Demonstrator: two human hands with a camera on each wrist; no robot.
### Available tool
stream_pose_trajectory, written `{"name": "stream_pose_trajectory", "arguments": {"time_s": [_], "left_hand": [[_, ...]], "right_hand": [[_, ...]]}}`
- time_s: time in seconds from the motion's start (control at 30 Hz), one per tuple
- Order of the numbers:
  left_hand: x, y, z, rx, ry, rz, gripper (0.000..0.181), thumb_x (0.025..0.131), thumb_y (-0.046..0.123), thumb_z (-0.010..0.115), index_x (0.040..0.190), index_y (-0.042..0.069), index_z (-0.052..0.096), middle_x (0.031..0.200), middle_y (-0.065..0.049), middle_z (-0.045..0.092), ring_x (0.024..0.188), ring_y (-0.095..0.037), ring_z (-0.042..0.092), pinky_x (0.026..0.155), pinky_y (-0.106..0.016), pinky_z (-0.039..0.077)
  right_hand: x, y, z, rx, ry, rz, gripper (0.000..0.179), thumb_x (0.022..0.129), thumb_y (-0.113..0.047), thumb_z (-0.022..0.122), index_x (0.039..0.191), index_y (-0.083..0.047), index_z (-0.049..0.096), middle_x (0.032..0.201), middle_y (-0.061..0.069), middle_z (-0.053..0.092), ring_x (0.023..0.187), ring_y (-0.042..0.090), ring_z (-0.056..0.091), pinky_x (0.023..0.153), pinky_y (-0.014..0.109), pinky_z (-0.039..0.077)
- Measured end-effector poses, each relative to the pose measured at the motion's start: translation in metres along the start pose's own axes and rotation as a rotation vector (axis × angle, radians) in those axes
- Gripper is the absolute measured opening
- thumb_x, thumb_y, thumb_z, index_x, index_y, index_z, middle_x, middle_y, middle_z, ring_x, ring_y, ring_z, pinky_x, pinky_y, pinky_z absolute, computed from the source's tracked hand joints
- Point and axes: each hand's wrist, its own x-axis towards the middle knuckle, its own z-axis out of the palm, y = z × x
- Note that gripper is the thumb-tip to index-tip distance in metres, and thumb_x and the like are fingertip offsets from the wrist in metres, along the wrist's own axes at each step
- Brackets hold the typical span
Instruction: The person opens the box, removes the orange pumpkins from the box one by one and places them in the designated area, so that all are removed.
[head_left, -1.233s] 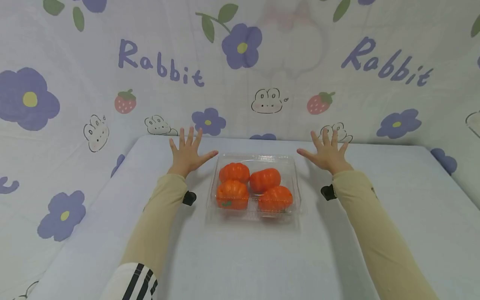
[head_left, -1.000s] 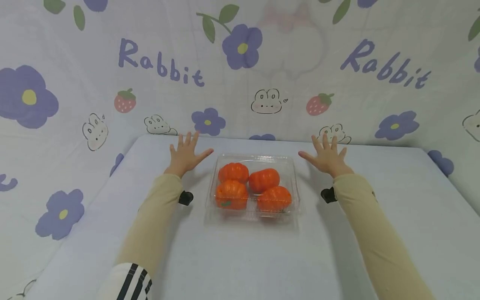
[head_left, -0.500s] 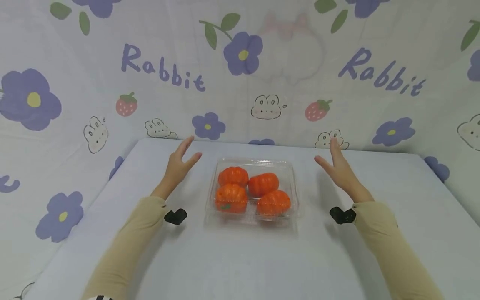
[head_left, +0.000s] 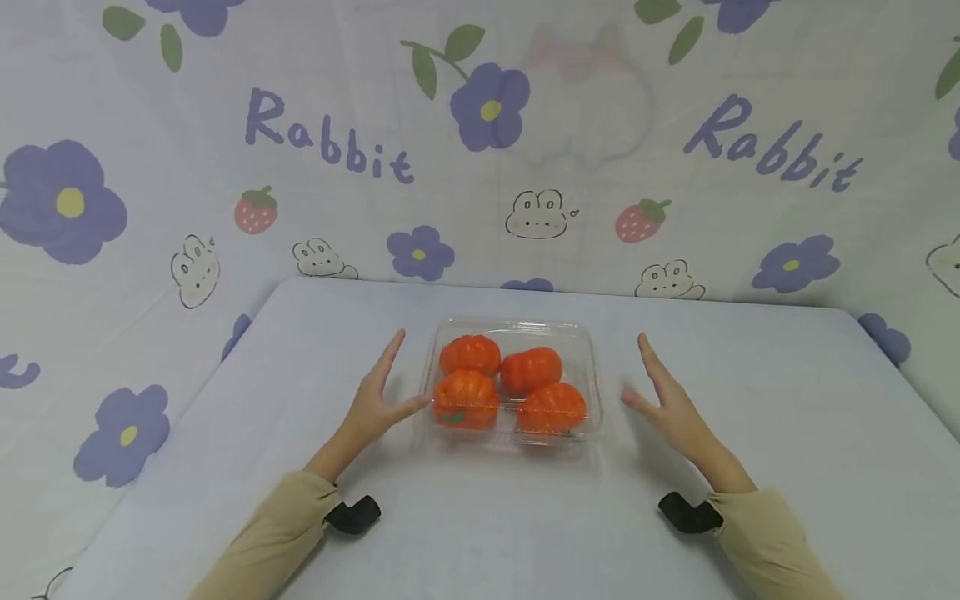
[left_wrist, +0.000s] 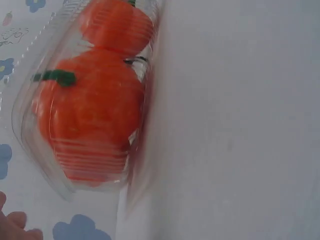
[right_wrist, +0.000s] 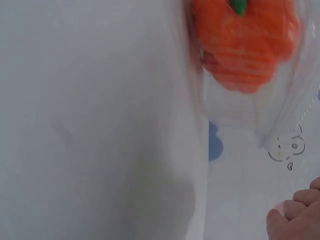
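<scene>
A clear plastic clamshell box [head_left: 573, 335] stands on the white table with its lid down. Inside it sit several small orange pumpkins [head_left: 466, 400] with green stems. My left hand [head_left: 371, 408] is at the box's left side, fingers straight and thumb spread; its thumb tip overlaps the box's edge in the head view, and whether they touch I cannot tell. On the other side, my right hand [head_left: 678, 417] is held apart from the box, fingers straight and thumb out, holding nothing. The left wrist view shows the pumpkins through the blurred box wall [left_wrist: 30, 135].
The table [head_left: 510, 525] is covered in white. Behind it hangs a cloth backdrop [head_left: 337, 50] printed with purple flowers, rabbits and strawberries. Black wrist cameras [head_left: 354, 515] jut from both sleeves.
Both hands have drawn back from beyond the box to its two sides, turning from spread, palm-down fingers to palms facing each other. The box and pumpkins have stayed in place.
</scene>
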Motion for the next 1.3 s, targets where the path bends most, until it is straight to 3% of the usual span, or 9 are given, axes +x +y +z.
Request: {"name": "stream_pose_trajectory", "arguments": {"time_s": [0.2,0.33,0.47,0.63,0.73,0.87,0.97,1.1,1.3], "left_hand": [[-0.009,-0.012,0.020,0.056,-0.070,0.034,0.118,0.061,0.063,0.068,0.144,0.011,0.002,0.149,-0.007,-0.006,0.133,-0.029,-0.003,0.099,-0.060,0.007],[-0.012,0.005,0.025,-0.047,-0.140,-0.056,0.119,0.062,0.032,0.082,0.143,0.004,-0.001,0.148,-0.013,-0.006,0.133,-0.028,0.001,0.102,-0.054,0.011],[-0.016,0.021,0.021,-0.102,-0.172,-0.115,0.108,0.066,0.008,0.079,0.140,-0.004,0.002,0.145,-0.022,0.005,0.131,-0.032,0.010,0.102,-0.051,0.014],[-0.018,0.002,0.024,-0.090,-0.187,-0.131,0.107,0.069,0.018,0.078,0.142,0.002,0.002,0.146,-0.016,0.008,0.132,-0.026,0.012,0.103,-0.047,0.014],[-0.019,-0.012,0.028,-0.091,-0.187,-0.119,0.106,0.069,0.030,0.077,0.144,0.008,0.005,0.147,-0.012,0.011,0.132,-0.024,0.014,0.103,-0.047,0.016],[-0.017,0.006,0.023,-0.127,-0.172,-0.121,0.098,0.069,0.017,0.077,0.141,0.000,0.014,0.144,-0.017,0.019,0.130,-0.028,0.021,0.103,-0.046,0.019],[-0.015,0.022,0.019,-0.159,-0.167,-0.102,0.089,0.068,0.000,0.075,0.137,-0.009,0.019,0.140,-0.023,0.024,0.128,-0.031,0.024,0.102,-0.045,0.021],[-0.015,0.019,0.018,-0.205,-0.160,-0.051,0.085,0.067,-0.005,0.074,0.135,-0.012,0.022,0.136,-0.027,0.028,0.126,-0.033,0.027,0.102,-0.044,0.022],[-0.018,0.016,0.017,-0.272,-0.172,-0.060,0.080,0.071,-0.008,0.069,0.135,-0.012,0.021,0.137,-0.027,0.026,0.128,-0.033,0.024,0.103,-0.039,0.020]], "right_hand": [[-0.008,-0.002,0.017,0.065,-0.005,-0.088,0.105,0.066,-0.016,0.078,0.144,-0.007,0.008,0.147,0.015,0.008,0.131,0.033,0.010,0.099,0.058,0.017],[-0.010,-0.003,0.023,0.162,-0.031,-0.139,0.109,0.061,-0.009,0.080,0.143,-0.003,0.008,0.147,0.017,0.007,0.131,0.036,0.010,0.100,0.053,0.019],[-0.011,-0.002,0.030,0.260,-0.108,-0.192,0.109,0.059,0.001,0.078,0.140,0.005,0.006,0.146,0.021,0.004,0.130,0.038,0.006,0.104,0.038,0.018],[-0.013,-0.007,0.035,0.288,-0.131,-0.165,0.107,0.061,0.002,0.077,0.140,0.004,0.005,0.146,0.020,0.001,0.132,0.034,0.004,0.101,0.043,0.016],[-0.013,-0.009,0.037,0.331,-0.145,-0.155,0.105,0.063,0.006,0.075,0.140,0.005,0.004,0.145,0.024,0.000,0.131,0.036,0.003,0.104,0.031,0.017],[-0.014,-0.012,0.037,0.369,-0.152,-0.149,0.106,0.063,0.009,0.074,0.140,0.004,0.003,0.144,0.025,0.000,0.130,0.038,0.004,0.099,0.012,0.017],[-0.015,-0.013,0.037,0.358,-0.142,-0.131,0.106,0.064,0.007,0.075,0.141,0.004,0.003,0.145,0.023,0.002,0.130,0.037,0.005,0.098,0.010,0.018],[-0.015,-0.011,0.040,0.422,-0.142,-0.115,0.103,0.065,0.009,0.073,0.141,0.004,0.003,0.145,0.023,0.000,0.131,0.035,0.003,0.098,0.011,0.018],[-0.016,-0.006,0.045,0.496,-0.142,-0.110,0.099,0.067,0.013,0.071,0.142,0.000,0.008,0.146,0.020,-0.004,0.133,0.027,-0.001,0.099,0.012,0.019]]}}
